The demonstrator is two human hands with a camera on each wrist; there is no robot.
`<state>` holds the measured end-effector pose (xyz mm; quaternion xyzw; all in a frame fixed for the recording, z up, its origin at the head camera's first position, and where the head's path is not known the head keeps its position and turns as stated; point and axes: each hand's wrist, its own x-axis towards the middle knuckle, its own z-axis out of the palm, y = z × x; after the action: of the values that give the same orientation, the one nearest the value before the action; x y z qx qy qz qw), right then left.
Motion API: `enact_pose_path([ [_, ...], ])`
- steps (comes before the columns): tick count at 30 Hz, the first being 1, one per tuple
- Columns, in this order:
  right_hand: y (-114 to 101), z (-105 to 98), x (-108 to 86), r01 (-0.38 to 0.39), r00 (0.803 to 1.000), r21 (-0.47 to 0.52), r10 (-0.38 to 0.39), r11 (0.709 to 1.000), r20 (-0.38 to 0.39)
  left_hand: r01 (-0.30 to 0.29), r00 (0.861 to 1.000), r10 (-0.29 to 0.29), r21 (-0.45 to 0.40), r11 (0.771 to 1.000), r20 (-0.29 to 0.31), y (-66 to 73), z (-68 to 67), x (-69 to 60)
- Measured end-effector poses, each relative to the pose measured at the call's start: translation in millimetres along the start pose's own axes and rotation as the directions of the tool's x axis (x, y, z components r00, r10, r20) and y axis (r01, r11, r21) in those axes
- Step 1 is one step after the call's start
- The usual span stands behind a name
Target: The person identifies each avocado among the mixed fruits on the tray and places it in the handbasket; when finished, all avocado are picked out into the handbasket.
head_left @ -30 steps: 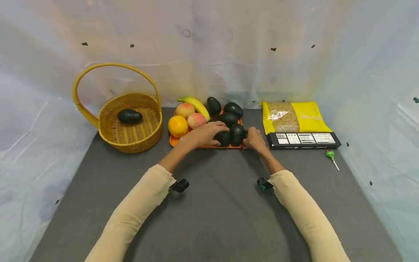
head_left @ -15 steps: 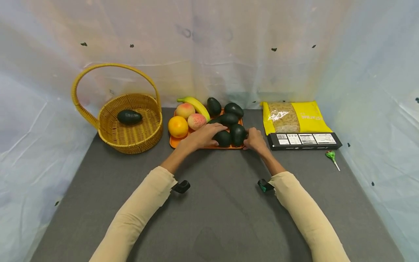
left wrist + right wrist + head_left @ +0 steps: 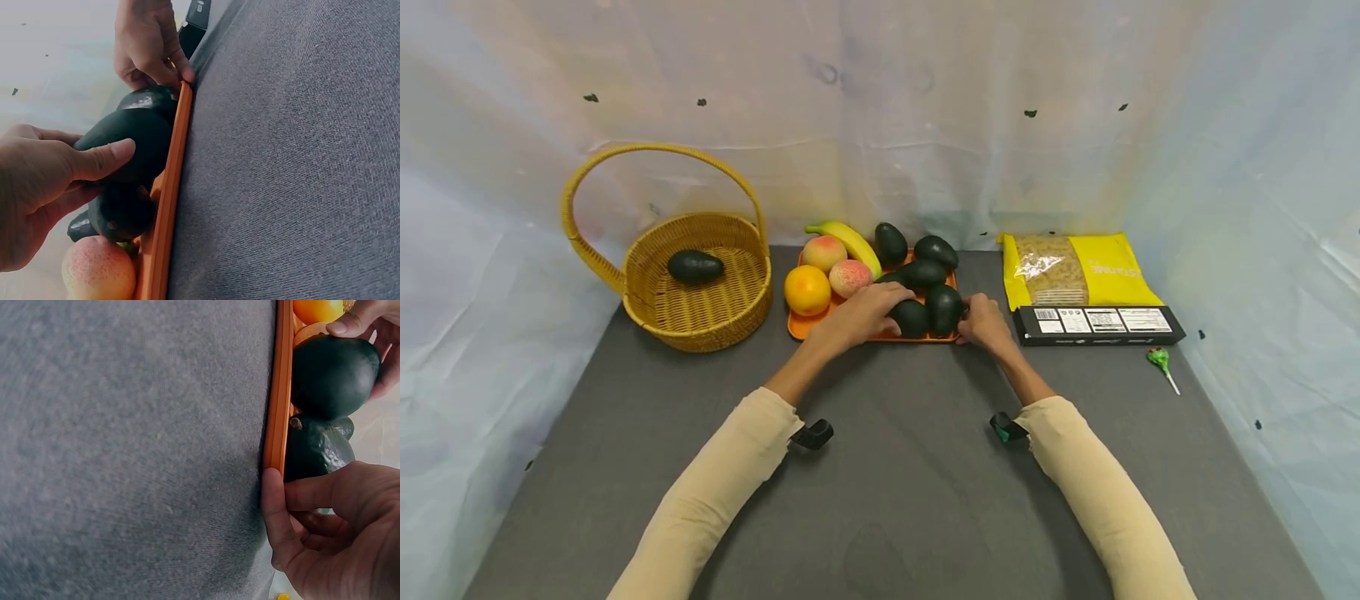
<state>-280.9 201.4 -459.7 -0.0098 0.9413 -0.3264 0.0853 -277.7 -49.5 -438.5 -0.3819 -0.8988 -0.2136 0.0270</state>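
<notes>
An orange tray [image 3: 799,327] stands at the back middle of the table, loaded with fruit. My left hand [image 3: 853,318] grips a dark green avocado [image 3: 912,319] at the tray's front; in the left wrist view the thumb [image 3: 103,159] lies across that avocado, with the other fingers partly hidden behind it. At the front right corner, my right hand [image 3: 985,322] pinches the tray's edge; the right wrist view shows its thumb and forefinger at the orange rim [image 3: 281,394]. Another avocado [image 3: 944,310] sits between the two hands. Several more avocados [image 3: 936,252] lie behind.
On the tray's left are an orange [image 3: 807,290], two peaches [image 3: 851,278] and a banana [image 3: 850,242]. A wicker basket [image 3: 715,333] holding one avocado [image 3: 696,267] stands farther left. Rightward lie a yellow pasta bag [image 3: 1078,268], a black box [image 3: 1097,324] and a green lollipop [image 3: 1160,359].
</notes>
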Motion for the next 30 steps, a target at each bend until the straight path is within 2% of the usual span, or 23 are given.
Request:
enact_pose_path([
  [9,3.2,0.1,1.4,0.035,0.999,0.013,-0.035,0.999,0.003,-0.01,0.998,0.005,-0.075,0.997,-0.063,5.3,-11.2,-4.2],
  [10,12.4,3.3,8.2,0.059,0.998,0.033,-0.06,0.998,0.007,-0.006,0.997,0.0,-0.078,0.997,-0.071,5.5,-12.6,-5.1],
  [16,11.1,2.3,8.2,0.07,0.998,0.031,-0.07,0.997,0.001,0.013,0.991,-0.022,-0.068,0.998,-0.131,6.3,-21.8,-13.0],
  [17,1.7,-1.0,1.7,0.056,0.998,0.011,-0.056,0.998,-0.006,0.014,0.99,-0.024,-0.065,0.998,-0.141,6.0,-23.4,-14.5],
  [19,2.3,-0.6,2.0,0.057,0.998,0.005,-0.057,0.998,-0.007,0.019,0.987,-0.029,-0.064,0.998,-0.155,6.7,-27.4,-17.3],
  [25,4.5,0.2,0.6,0.063,0.998,-0.008,-0.063,0.998,-0.017,0.028,0.971,-0.045,-0.073,0.997,-0.236,9.2,-43.0,-26.4],
  [30,2.8,0.6,0.3,0.066,0.998,-0.013,-0.066,0.998,-0.011,0.065,0.955,-0.097,-0.12,0.991,-0.28,5.7,-55.0,-36.1],
])
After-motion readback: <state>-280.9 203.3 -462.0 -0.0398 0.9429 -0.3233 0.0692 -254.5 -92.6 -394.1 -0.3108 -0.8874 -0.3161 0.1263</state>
